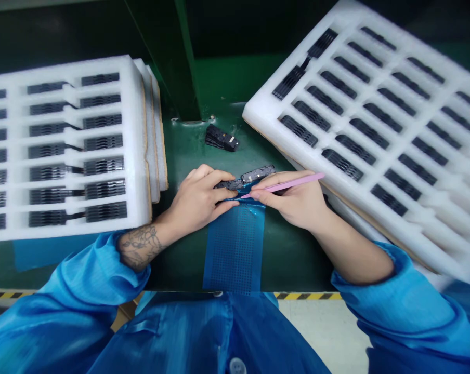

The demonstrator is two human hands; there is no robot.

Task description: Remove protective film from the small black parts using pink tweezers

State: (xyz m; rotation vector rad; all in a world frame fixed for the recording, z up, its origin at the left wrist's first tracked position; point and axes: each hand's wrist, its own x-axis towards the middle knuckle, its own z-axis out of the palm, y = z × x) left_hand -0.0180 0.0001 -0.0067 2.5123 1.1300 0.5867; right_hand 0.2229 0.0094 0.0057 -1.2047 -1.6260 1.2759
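Note:
My left hand (202, 196) is closed around a small black plastic part (231, 185), its fingertips also pressing on the upper end of a blue film sheet (235, 249). A second black part (257, 174) lies end to end with the first, just past my right fingertips. Pinched in my right hand (293, 197) is a pair of pink tweezers (293, 184). Their tip points down at the film's folded edge beside my left fingers. Rows of tiny marks or pieces cover the film; whether the tweezers grip one cannot be seen.
Behind my hands, several black parts (221, 138) sit stacked on the green table (188, 156). White foam trays (137, 140) filled with black parts are piled at the left. Another foam tray (258, 106) lies angled at the right, near my forearm. A green post (172, 57) rises at the back.

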